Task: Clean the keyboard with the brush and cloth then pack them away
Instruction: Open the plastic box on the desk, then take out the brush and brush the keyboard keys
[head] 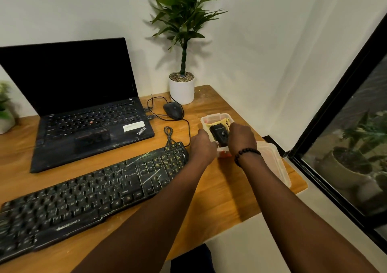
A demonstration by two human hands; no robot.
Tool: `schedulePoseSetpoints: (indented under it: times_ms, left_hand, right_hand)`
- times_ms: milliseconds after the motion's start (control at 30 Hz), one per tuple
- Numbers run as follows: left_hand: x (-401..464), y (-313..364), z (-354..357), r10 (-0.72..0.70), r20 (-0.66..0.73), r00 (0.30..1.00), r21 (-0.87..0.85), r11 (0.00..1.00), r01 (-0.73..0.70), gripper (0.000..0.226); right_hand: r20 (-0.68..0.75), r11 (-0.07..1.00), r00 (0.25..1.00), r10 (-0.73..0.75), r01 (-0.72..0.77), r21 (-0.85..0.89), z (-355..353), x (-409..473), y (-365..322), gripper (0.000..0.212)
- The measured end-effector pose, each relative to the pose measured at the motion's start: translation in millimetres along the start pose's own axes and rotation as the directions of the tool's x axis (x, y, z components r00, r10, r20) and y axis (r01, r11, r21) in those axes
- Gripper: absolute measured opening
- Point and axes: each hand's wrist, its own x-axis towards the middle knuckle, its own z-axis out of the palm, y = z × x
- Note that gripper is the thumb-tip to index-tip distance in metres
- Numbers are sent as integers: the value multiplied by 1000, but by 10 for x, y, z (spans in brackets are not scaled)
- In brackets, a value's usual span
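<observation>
Seen from the head camera, a black keyboard (88,191) lettered "TECTRONICS", as far as the blurred print reads, lies diagonally across the near left of a wooden desk (219,201), its keys streaked with pale marks. Beyond it sits an open black laptop (83,105) bearing the "ThinkPad" name and a white sticker too small to read, its screen dark. A wired black mouse (173,110) with a round logo rests near a white pot (181,89) holding a tall green plant at the far wall.

Both arms reach to a clear plastic container (209,120) on the right of the desk. Inside it lie a yellow cloth (224,121) and, on top, a black object (219,133) with faint grey lettering; whether this is the brush cannot be told. The left hand (204,145) curls around the container's left wall. The right hand (240,136), a dark beaded bracelet (247,154) at its wrist, grips the black object from the right. A translucent lid (274,163) lies just beside the container, near the desk's right edge.

White walls meet behind the plant; a black-framed window (343,113) runs down the right.
</observation>
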Motion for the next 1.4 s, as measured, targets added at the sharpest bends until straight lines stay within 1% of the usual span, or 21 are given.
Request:
schedulePoseSetpoints:
  times_ms: [67,133,233,333,433,533,600,633,667,700,733,767,800,833,867,933,1033,1167,1267,1333,1400]
  left_hand:
    - [10,3,7,19,26,999,31,999,-20,34]
    - [25,7,5,31,46,998,32,999,-33,33]
    - [63,-4,-21,47,75,996,33,998,-50,34]
    - [78,-23,-41,72,103,992,54,995,-78,29]
    - [108,-27,-35,55,111,992,63,996,-62,25]
    - [133,-49,-29,14,126,992,11,1000,-15,24]
    - [139,-76,-12,-17,106,994,-52,998,22,21]
    - [127,-70,-20,1,60,998,-60,998,3,18]
    - [117,-56,-42,35,-8,999,-64,997,-36,15]
    - [96,-28,-85,73,-82,994,-87,993,-81,16]
    - [73,13,-144,96,-125,987,-149,982,-115,22]
    - [47,65,-216,97,-114,989,-251,960,-123,30]
    - [17,121,-294,89,-62,994,-365,925,-106,38]
    - [-16,175,-375,88,6,996,-448,891,-76,45]
    - [-35,218,-447,104,58,993,-469,881,-64,50]
    - [-79,242,-540,144,84,986,-431,897,-95,51]
    - [-144,228,-632,154,21,988,-476,871,-126,36]
    - [-246,247,-770,203,-60,977,-384,899,-210,35]
    - [-351,284,-813,245,-80,966,-362,896,-257,33]
    - [-426,293,-818,260,-92,961,-357,892,-276,31]
    - [-487,293,-819,264,-92,960,-364,889,-280,30]
  right_hand:
    - [16,996,998,54,-52,-71,37,80,-61,26]
    - [10,993,995,97,-96,-75,91,154,-112,26]
    - [71,987,991,115,-106,-119,195,237,-205,30]
    - [97,982,982,163,-153,-108,248,291,-243,36]
    - [127,985,977,170,-172,1,248,299,-238,45]
    - [37,952,988,152,-156,262,186,241,-220,47]
    - [-36,863,988,149,-112,494,69,168,-190,41]
    - [-22,748,987,157,-104,656,-1,116,-172,37]
    - [47,554,986,157,-127,823,-93,31,-169,33]
    - [161,303,979,124,-192,933,-169,-59,-169,29]
    - [261,60,964,47,-263,963,-240,-168,-172,25]
    - [320,-109,947,-26,-321,941,-284,-271,-171,23]
    - [349,-191,934,-76,-357,914,-302,-360,-177,22]
    - [361,-231,926,-113,-378,897,-301,-445,-187,22]
    - [367,-256,919,-142,-393,883,-291,-511,-203,23]
    - [380,-306,909,-170,-415,857,-268,-627,-257,23]
    - [373,-271,914,-159,-404,874,-261,-750,-326,17]
    - [370,-287,897,-241,-430,856,-311,-912,-364,12]
    - [367,-336,892,-266,-442,832,-355,-1004,-392,19]
    - [348,-364,897,-271,-430,826,-382,-1060,-408,30]
    - [329,-350,904,-272,-412,841,-399,-1112,-427,39]
